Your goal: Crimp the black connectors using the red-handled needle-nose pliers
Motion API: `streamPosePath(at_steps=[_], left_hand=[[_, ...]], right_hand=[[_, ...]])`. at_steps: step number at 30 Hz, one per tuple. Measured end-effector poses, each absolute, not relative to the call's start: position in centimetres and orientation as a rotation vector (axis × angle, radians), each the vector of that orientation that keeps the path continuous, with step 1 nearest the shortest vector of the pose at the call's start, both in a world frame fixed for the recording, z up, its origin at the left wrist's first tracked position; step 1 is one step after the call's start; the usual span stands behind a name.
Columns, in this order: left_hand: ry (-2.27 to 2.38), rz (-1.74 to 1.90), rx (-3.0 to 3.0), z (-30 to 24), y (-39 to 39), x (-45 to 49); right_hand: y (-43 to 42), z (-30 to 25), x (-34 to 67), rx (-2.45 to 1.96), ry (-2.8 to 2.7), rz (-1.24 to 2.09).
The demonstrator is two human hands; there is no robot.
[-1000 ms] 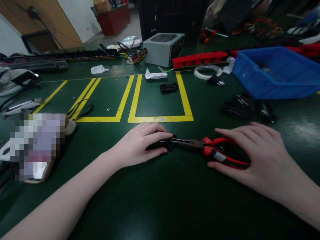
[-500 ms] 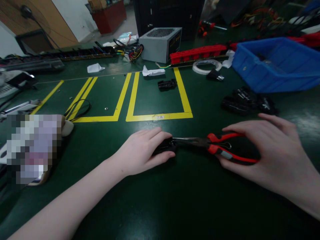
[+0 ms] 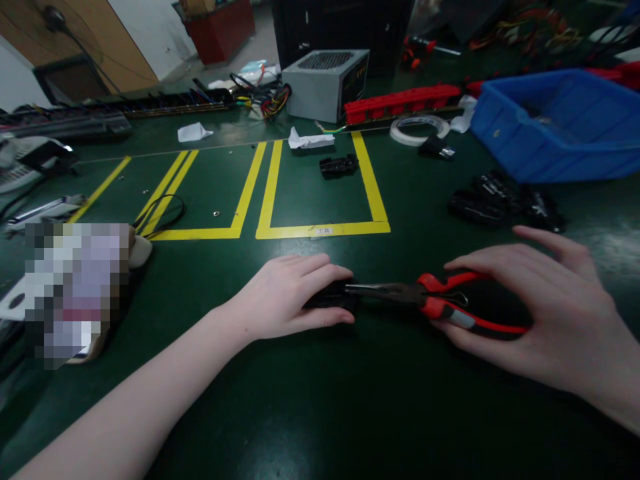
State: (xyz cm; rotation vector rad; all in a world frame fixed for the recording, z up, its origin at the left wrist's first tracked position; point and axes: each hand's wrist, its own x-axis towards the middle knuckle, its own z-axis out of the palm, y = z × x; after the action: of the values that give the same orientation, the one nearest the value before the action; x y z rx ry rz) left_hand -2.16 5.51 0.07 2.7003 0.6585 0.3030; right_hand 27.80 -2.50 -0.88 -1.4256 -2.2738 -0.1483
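My left hand [image 3: 295, 293] is closed around a small black plastic part [image 3: 333, 297] at the table's middle, thumb on the near side and fingers over the far side. Much of that part is hidden under the fingers. From the right, my right hand [image 3: 555, 313] grips long-nose pliers [image 3: 430, 298] with red and black handles, its thumb and fingers around them. The tips of the pliers reach the right end of the black part; whether they clamp anything there I cannot tell. A similar black part [image 3: 339, 166] lies farther off inside a yellow tape outline [image 3: 325, 231].
Several black parts [image 3: 477, 207] lie before a blue bin [image 3: 560, 147] on the right. Behind stand a grey power supply [image 3: 320, 83], a red rail [image 3: 403, 103] and a tape roll [image 3: 419, 131]. A blurred phone-like device [image 3: 95, 293] is at left.
The view has shifted slightly, moving the scene a little to the right and up. My left hand still grips the black part, and the pliers still point at its right end.
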Motion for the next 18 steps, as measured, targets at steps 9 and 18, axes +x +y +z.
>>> streamPosePath(at_steps=[9, 18], left_hand=[[0.627, 0.355, 2.7, 0.08, 5.46, -2.25], [0.618, 0.318, 2.671, 0.05, 5.58, -2.28]], right_hand=[[-2.31, -1.11, 27.84, -1.408, -2.272, -0.152], [-2.38, -1.17, 27.95, -1.356, -2.279, -0.207]])
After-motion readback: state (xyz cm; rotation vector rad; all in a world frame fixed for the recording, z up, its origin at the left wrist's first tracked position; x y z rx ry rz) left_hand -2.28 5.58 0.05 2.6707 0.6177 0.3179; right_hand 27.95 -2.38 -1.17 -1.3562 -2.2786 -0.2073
